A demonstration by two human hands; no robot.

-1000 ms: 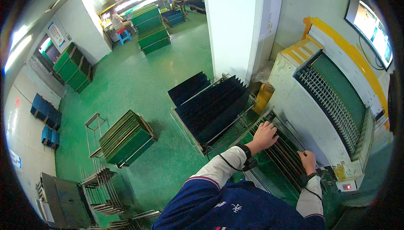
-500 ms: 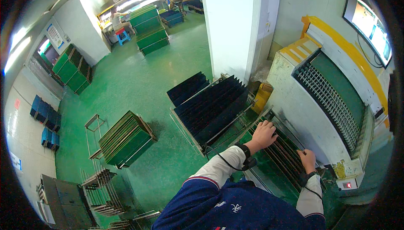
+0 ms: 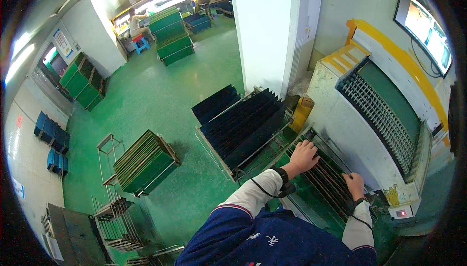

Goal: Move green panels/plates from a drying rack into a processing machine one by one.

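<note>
Several thin green panels with brown edges stand on edge, close together, in a metal rack right in front of me. My left hand lies over the top edges near the rack's far end, fingers bent down around them. Lower and to the right, my right hand closes on a panel edge between thumb and fingers. How many panels each hand grips is hidden by the fingers. Both wrists wear dark bands with a cable.
A white machine with a roller bed stands right of the rack. Dark blue panels fill a wheeled rack to the left. Further left are a rack of green panels and a metal frame. A white pillar rises behind; people work at the far bench.
The view has shifted very slightly. Both hands stay at the same places on the panels.
</note>
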